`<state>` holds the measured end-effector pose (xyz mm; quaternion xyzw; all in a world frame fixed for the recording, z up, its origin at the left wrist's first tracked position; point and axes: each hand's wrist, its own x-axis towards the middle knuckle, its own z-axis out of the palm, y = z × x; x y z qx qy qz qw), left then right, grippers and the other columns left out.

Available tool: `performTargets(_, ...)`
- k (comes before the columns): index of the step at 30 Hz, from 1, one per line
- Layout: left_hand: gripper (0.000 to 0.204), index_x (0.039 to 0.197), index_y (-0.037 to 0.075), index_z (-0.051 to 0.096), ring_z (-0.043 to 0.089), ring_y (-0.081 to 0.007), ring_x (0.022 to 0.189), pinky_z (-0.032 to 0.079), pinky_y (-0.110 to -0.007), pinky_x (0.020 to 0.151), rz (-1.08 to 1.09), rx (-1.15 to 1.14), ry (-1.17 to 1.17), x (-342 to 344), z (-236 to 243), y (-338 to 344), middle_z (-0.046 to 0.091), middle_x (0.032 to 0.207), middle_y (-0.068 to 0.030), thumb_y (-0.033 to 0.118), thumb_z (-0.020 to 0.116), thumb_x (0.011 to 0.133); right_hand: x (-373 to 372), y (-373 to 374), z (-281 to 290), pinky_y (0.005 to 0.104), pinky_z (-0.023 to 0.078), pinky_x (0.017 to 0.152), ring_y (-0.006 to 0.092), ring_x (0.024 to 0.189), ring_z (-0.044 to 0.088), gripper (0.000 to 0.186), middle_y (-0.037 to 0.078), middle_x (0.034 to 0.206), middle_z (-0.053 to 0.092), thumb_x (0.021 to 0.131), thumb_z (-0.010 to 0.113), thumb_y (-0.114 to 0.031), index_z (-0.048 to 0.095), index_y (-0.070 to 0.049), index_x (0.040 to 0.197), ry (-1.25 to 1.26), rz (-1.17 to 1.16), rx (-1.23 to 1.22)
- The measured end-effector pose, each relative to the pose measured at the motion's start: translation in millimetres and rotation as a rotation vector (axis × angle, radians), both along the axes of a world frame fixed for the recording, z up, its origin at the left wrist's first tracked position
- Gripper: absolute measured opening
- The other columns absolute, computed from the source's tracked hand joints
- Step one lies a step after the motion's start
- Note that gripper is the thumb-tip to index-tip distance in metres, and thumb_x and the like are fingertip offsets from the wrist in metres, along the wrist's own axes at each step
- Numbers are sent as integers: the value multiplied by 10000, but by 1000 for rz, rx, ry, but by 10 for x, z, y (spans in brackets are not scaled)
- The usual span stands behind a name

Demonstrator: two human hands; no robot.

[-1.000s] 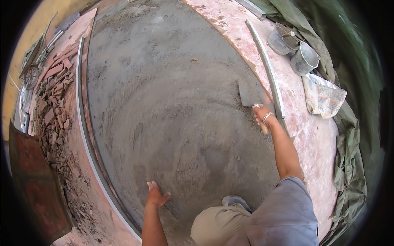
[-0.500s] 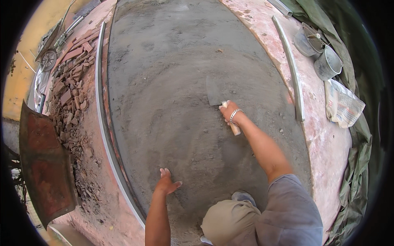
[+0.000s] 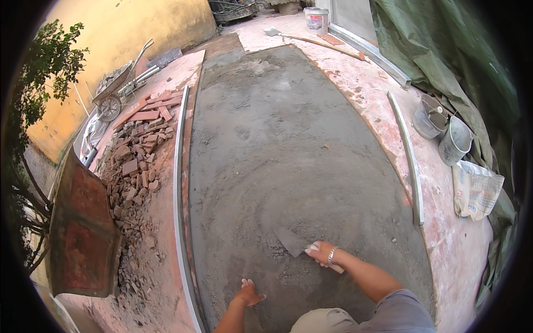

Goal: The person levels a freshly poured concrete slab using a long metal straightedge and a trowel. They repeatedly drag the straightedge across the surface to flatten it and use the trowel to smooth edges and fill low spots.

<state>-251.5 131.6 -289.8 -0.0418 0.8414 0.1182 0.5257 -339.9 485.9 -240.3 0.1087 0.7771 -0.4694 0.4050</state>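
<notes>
A trowel with a flat grey blade (image 3: pixel 291 242) lies against the wet mortar bed (image 3: pixel 272 172); my right hand (image 3: pixel 322 253) is closed round its pale handle. The blade points up and to the left, with loose crumbs of mortar around it. To the left and nearer to me, my left hand (image 3: pixel 249 293) holds nothing, its fingers apart over the mortar. Whether it touches the surface I cannot tell. Around the trowel, curved sweep marks show in the mortar.
A long metal straightedge (image 3: pixel 179 166) runs along the left side, another metal bar (image 3: pixel 407 158) along the right. Broken bricks (image 3: pixel 133 166) and a rusty sheet (image 3: pixel 83 227) lie left. Buckets (image 3: pixel 456 141), a sack (image 3: pixel 478 190) and a green tarp (image 3: pixel 427 50) stand right; a shovel (image 3: pixel 322 43) lies far off.
My view has tilted up, showing more of the far end. The trowel has come nearer to me, and its blade has swung from pointing away to pointing up-left. My left hand stays open.
</notes>
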Motion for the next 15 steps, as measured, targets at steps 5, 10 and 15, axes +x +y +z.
performTargets(5, 1132, 1538, -85, 29, 165, -412, 1496, 260, -396, 1192, -27, -16, 12, 1, 73, 33, -59, 1602, -328, 516, 693, 846, 779, 921, 100, 341, 521, 518, 160, 566, 624, 266, 70, 742, 632, 947, 572, -272, 563, -7, 964, 84, -561, 14)
performTargets(10, 1122, 1525, -109, 27, 152, -409, 1497, 249, -395, 1198, 38, 39, 45, -13, 161, 79, -21, 1598, -336, 428, 734, 840, 1197, 1716, -61, 487, 540, 764, 431, 835, 678, 401, 273, 928, 680, 891, 631, -288, 516, 21, 1119, 352, -375, 787)
performTargets(15, 1097, 1524, -113, 54, 156, -393, 1499, 261, -386, 1192, 37, 39, 75, 11, 154, 130, 11, 1597, -338, 372, 754, 832, 1087, 2271, -130, 516, 525, 867, 443, 998, 656, 394, 292, 1025, 681, 941, 587, -280, 508, -4, 1211, 210, -335, 1067)
